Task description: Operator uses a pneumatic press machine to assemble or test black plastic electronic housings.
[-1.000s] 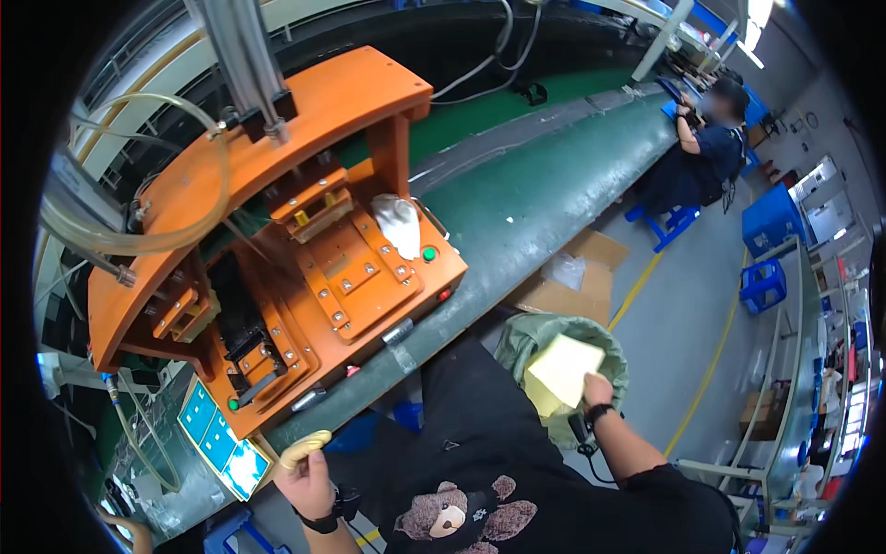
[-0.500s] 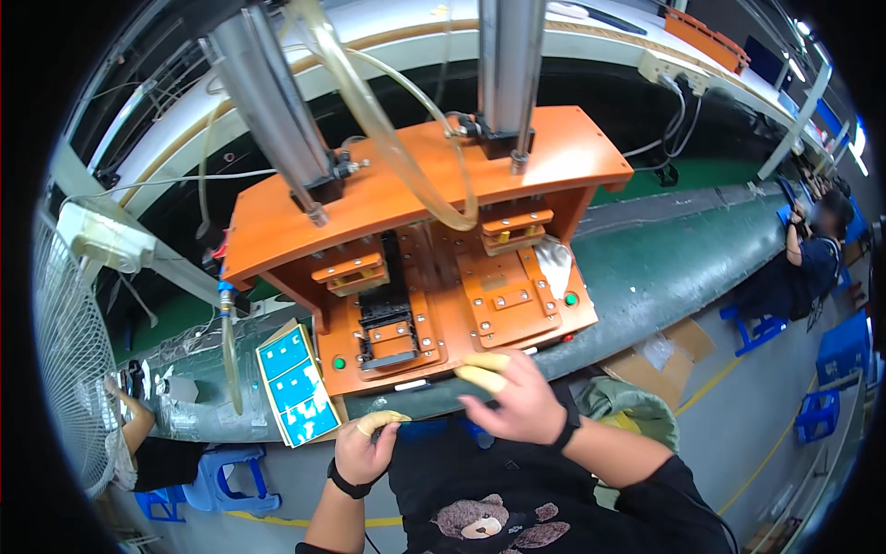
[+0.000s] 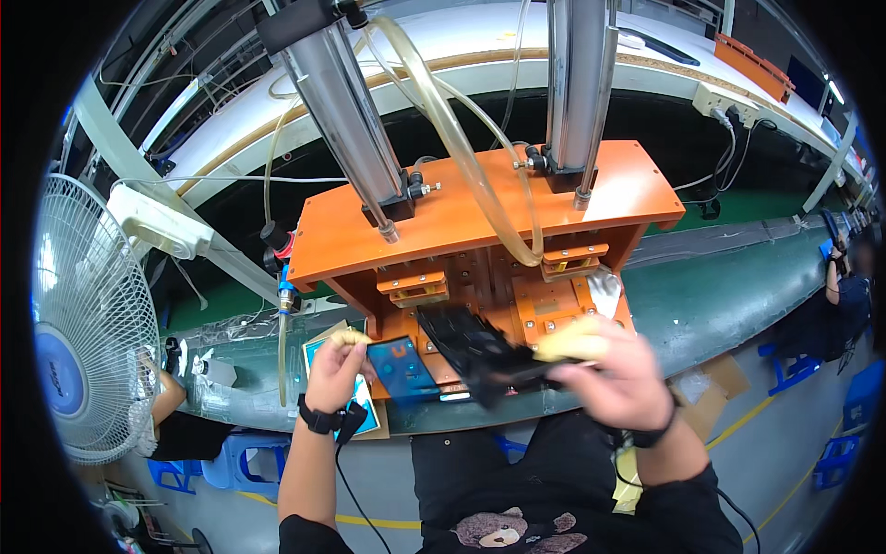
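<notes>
My left hand (image 3: 334, 380), in yellow finger covers, pinches a small dark-blue see-through sheet (image 3: 399, 367) by its left edge. My right hand (image 3: 620, 377), smeared by motion, grips the right end of a long black plastic part (image 3: 469, 349). That part is tilted above the front of the orange press (image 3: 480, 222) and is blurred too. Beneath the press top, the left clamp block (image 3: 412, 284) is raised above its station. The right station's orange plate (image 3: 544, 300) shows beyond the black part and my right hand.
Bright-blue label sheets (image 3: 367, 420) lie left of the press on the green bench (image 3: 729, 277). A white fan (image 3: 92, 323) stands at far left. Air cylinders (image 3: 337, 120) and hoses rise above the press. A white cloth (image 3: 605, 294) lies by the right station. Other people sit at both sides.
My right hand has taken hold of the black part, which was in the press's left station, and lifted it out. The blue sheet now shows plainly in my left hand. The view has shifted.
</notes>
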Demonstrator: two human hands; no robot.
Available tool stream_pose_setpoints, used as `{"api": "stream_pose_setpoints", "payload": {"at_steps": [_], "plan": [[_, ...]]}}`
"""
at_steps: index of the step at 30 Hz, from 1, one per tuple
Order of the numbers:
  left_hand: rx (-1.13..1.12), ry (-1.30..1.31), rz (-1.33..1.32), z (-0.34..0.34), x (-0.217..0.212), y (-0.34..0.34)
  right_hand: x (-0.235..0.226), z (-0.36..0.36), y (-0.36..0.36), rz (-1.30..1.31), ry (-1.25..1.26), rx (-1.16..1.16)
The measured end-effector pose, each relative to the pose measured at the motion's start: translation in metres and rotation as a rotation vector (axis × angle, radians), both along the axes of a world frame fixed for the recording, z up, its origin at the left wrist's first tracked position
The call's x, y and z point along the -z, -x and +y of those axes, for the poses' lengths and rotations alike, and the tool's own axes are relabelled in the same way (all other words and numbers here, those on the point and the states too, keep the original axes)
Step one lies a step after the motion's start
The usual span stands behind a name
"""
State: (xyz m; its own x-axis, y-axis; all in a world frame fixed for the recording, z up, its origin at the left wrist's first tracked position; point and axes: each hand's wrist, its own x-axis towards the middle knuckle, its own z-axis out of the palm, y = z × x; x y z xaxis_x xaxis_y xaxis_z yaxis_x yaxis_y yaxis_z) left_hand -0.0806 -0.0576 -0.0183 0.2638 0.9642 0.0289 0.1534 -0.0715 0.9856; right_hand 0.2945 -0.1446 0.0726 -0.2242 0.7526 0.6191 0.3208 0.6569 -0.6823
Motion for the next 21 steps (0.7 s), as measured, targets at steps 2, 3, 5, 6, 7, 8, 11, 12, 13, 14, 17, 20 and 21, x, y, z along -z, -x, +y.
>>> {"api": "stream_pose_setpoints", "payload": {"at_steps": [2, 3, 5, 6, 7, 8, 11, 12, 13, 14, 17, 20, 21], "plan": [[0.028, -0.080, 0.055, 0.014, -0.007, -0.008, 0.016, -0.031, -0.051, 0.261, 0.183, -0.049], [0.047, -0.136, 0.081, 0.022, -0.011, -0.024, 0.032, -0.050, -0.085, 0.389, 0.205, -0.055], [0.149, -0.087, 0.141, 0.040, -0.011, -0.045, 0.076, -0.090, -0.142, 0.967, 0.347, -0.138], [0.188, -0.136, 0.094, 0.048, -0.012, -0.059, 0.108, -0.101, -0.168, 1.086, 0.239, -0.023], [0.160, -0.149, 0.300, 0.054, -0.018, -0.065, 0.132, -0.106, -0.186, 1.205, 0.132, 0.094], [0.175, -0.206, 0.386, 0.061, -0.016, -0.065, 0.142, -0.104, -0.191, 1.352, 0.153, 0.142], [0.243, -0.545, 0.891, 0.089, -0.002, -0.064, 0.191, -0.100, -0.232, 1.521, 0.205, 0.163], [0.234, -0.662, 0.870, 0.095, 0.005, -0.065, 0.211, -0.090, -0.248, 1.528, 0.225, 0.177], [0.233, -0.662, 0.870, 0.099, 0.010, -0.067, 0.230, -0.083, -0.264, 1.534, 0.245, 0.190], [0.194, -0.446, 0.721, 0.103, 0.012, -0.065, 0.231, -0.062, -0.261, 1.572, 0.294, 0.298], [0.145, 0.221, -0.278, 0.139, 0.060, -0.040, 0.259, 0.005, -0.280, 1.590, 0.433, 0.358], [0.111, 0.185, -0.198, 0.138, 0.054, -0.049, 0.278, 0.086, -0.294, 1.631, 0.563, 0.401], [0.096, 0.173, -0.174, 0.154, 0.046, -0.068, 0.277, 0.115, -0.291, 1.644, 0.615, 0.435]]}}
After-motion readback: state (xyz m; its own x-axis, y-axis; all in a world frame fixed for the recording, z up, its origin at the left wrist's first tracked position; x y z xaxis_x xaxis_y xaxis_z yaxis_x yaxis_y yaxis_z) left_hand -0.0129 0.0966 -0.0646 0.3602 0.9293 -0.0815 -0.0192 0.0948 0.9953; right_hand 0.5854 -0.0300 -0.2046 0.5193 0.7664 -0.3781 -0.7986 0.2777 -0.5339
